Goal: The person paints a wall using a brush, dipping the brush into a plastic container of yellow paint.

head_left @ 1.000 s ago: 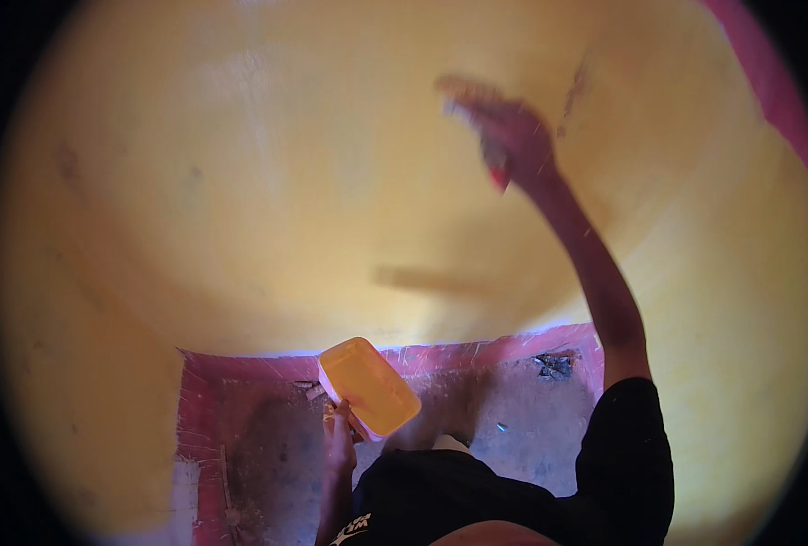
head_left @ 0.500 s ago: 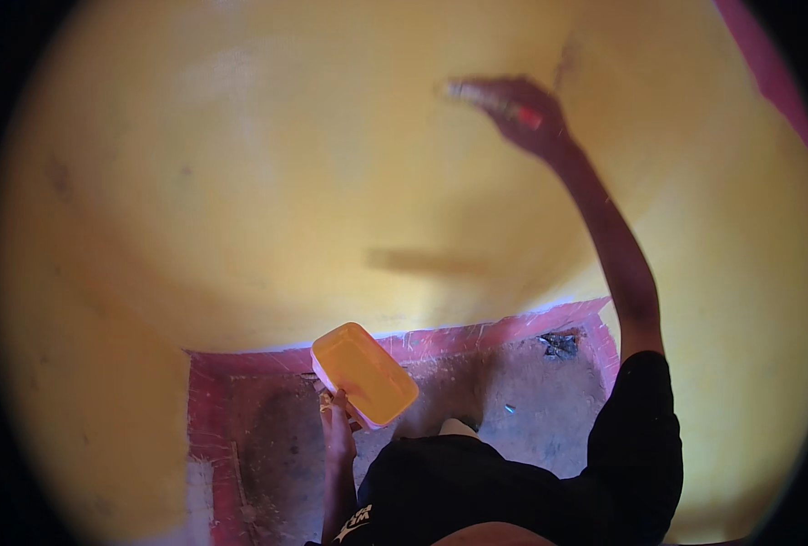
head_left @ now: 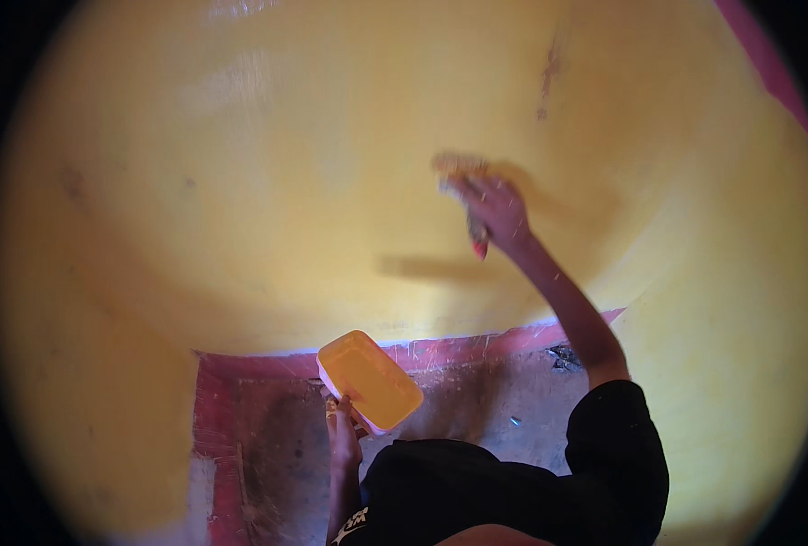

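A paintbrush (head_left: pixel 461 171) is gripped in my right hand (head_left: pixel 502 214), which is raised in front of the yellow wall (head_left: pixel 313 182). Yellow paint coats its bristles, and the red end of the handle points down below my palm. Motion blurs the brush, so I cannot tell whether the bristles touch the wall. Low in front of my body, my left hand (head_left: pixel 343 428) holds a rectangular plastic tub (head_left: pixel 374 380) by its near left side, thumb over the rim. Yellow paint shows inside the tub, which is tilted; my fingers beneath it are partly hidden.
A pink band (head_left: pixel 267 366) edges the foot of the wall. The floor (head_left: pixel 281 446) is stained, with a dark crumpled scrap (head_left: pixel 563 358) near the right corner and a small shiny bit (head_left: pixel 515 421) closer in. A reddish mark (head_left: pixel 548 82) shows high on the wall.
My right hand has come down and a little to the left, and the brush has turned from lying sideways to handle-down. My left hand and the tub have barely shifted.
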`<state>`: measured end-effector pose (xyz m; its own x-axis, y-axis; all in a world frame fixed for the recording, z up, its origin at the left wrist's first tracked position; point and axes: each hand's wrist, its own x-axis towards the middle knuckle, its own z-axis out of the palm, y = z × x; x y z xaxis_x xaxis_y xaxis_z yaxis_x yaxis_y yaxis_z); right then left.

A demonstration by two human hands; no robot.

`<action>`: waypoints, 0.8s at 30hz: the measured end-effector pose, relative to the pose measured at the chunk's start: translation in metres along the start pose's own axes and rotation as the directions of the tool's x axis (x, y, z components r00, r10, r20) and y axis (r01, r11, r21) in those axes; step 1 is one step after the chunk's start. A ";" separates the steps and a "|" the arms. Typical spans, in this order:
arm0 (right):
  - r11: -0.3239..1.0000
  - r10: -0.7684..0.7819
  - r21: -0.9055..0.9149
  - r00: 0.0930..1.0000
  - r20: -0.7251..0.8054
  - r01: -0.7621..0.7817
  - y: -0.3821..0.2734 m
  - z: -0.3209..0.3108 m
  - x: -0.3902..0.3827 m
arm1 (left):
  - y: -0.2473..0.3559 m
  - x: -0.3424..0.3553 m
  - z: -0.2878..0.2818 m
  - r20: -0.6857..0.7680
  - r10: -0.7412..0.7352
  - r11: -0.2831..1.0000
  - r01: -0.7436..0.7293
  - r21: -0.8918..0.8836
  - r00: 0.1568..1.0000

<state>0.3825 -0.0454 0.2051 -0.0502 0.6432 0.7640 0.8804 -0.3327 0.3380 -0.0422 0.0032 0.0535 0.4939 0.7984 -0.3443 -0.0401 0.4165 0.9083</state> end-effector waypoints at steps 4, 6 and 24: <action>0.948 -0.035 0.319 0.990 0.136 -0.011 -0.053 0.033 -0.036 | 0.004 -0.004 -0.001 -0.024 0.006 0.999 -0.007 -0.046 1.000; 0.873 -0.049 0.483 0.972 0.232 -0.071 -0.052 0.035 -0.031 | -0.002 -0.007 -0.004 -0.010 -0.010 0.999 0.009 -0.050 1.000; 0.997 0.031 0.069 0.999 0.019 -0.032 -0.027 0.086 0.019 | -0.010 -0.011 0.013 -0.162 -0.090 0.980 0.058 -0.192 0.983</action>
<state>0.3981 0.0350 0.1633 -0.0137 0.6459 0.7633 0.9120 -0.3050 0.2744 -0.0362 -0.0156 0.0509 0.3482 0.8174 -0.4589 -0.1768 0.5380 0.8242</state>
